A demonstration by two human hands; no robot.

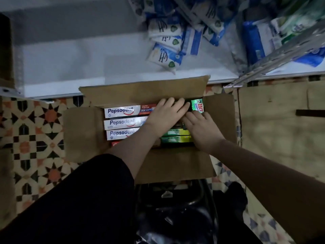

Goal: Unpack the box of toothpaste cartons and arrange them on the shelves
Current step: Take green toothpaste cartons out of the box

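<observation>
My left hand [167, 113] lies flat in the open cardboard box [84, 131], fingers straight and pointing toward 1 o'clock over the dark cartons at the far side. My right hand [200, 129] lies beside it, fingers spread and relaxed, its fingertips almost meeting those of the left; neither hand grips anything that I can see. Just past both sets of fingertips, at 12 o'clock from the right hand, a small green carton [197, 106] stands on end against the far wall of the box.

Around the box I see patterned floor tiles [35, 131] at 9 o'clock and a flattened sheet of cardboard [277, 131] at 3 o'clock. A grey metal upright [274, 64] slants across the shelf at 1 o'clock, its foot near the far right corner of the box. At 6 o'clock a dark seat or bag [175, 208] sits between my legs, too dim to make out.

Inside the box, three white toothpaste cartons [121, 122] lie side by side on the left, their long sides touching, with a red one partly showing under my left forearm. Two green and yellow cartons [177, 136] lie between my wrists.

All four flaps are folded outward, the far flap [144, 90] reaching the front edge of the white shelf [70, 64]. The left half of that shelf is bare; blue and white pouches [167, 50] are heaped at 12 to 1 o'clock.
</observation>
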